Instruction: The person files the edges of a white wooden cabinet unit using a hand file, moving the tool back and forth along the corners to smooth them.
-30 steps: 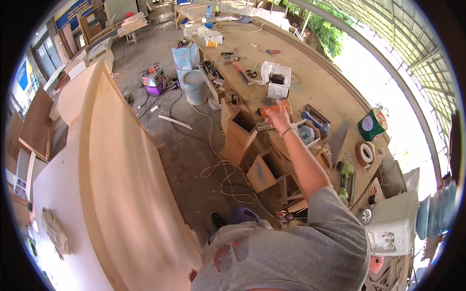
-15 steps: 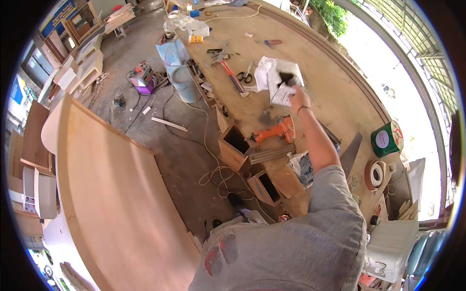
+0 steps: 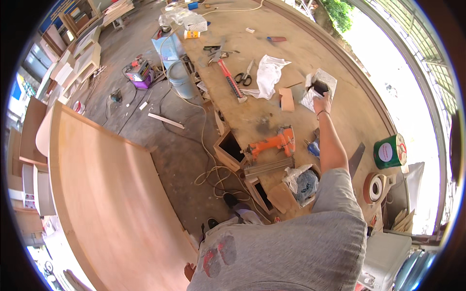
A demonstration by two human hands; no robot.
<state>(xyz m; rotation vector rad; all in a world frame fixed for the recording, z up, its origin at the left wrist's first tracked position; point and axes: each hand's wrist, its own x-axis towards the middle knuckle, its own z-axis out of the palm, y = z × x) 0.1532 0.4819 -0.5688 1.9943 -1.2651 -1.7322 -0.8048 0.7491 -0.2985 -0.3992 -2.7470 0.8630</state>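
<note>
Out over the workbench [image 3: 264,43], my right hand [image 3: 322,103] is closed on a white, roughly rectangular pack [image 3: 330,80]. A dark patch or piece [image 3: 319,87] shows just beyond my fingers; its kind is unclear. Left of that hand lie a small tan wood block [image 3: 286,100] and a crumpled white cloth [image 3: 269,77]. My left hand [image 3: 189,270] shows only in part low beside my shirt, fingers slightly apart and holding nothing visible, near the large wooden panel [image 3: 116,194].
An orange nail gun [image 3: 274,141], a red-handled hammer [image 3: 230,80], scissors [image 3: 244,75] and a handsaw blade [image 3: 357,157] lie on the bench. A green can [image 3: 388,151] and tape roll [image 3: 374,188] stand at right. A bucket [image 3: 180,80] and hoses are left of the bench.
My right hand has moved right and slightly down with the white pack, away from the cloth. The tan wood block now shows. My left hand has come into view at the lower edge.
</note>
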